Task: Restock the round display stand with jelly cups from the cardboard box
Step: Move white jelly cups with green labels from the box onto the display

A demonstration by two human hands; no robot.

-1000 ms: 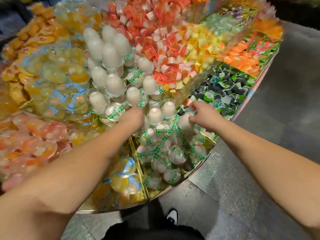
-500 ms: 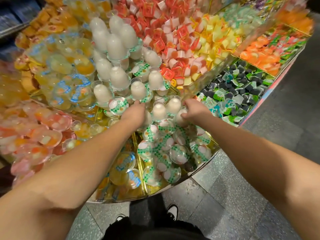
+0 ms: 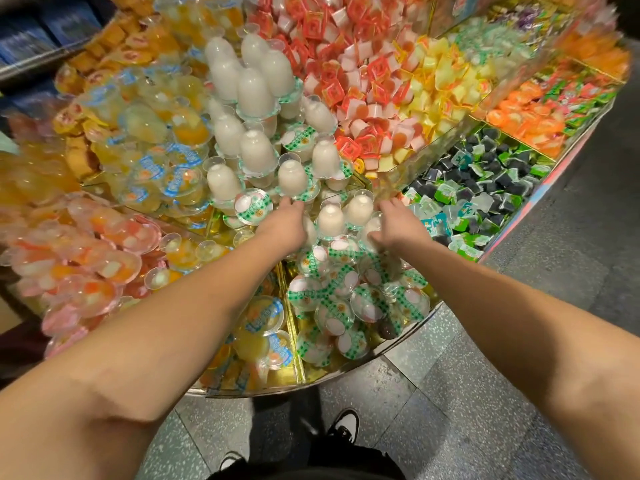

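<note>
Under me: grey speckled terrazzo floor tiles [image 3: 485, 393], polished, with thin dark joints between the slabs and a soft sheen from overhead light.

My side of the floor, far right: darker grey matte flooring [image 3: 595, 216], blurred at the frame edge.

Upper left of my view: dim blue shelving with a pale metal rail [image 3: 38, 53], contents too blurred for me to read.

Lower left: dark brown shadowed surface [image 3: 17, 337], nature unclear to me.

Below my chin: my black-and-white sneakers [image 3: 344, 426] on the tiles, dark trousers above them.

Light: warm, even, no window in my sight.
</note>
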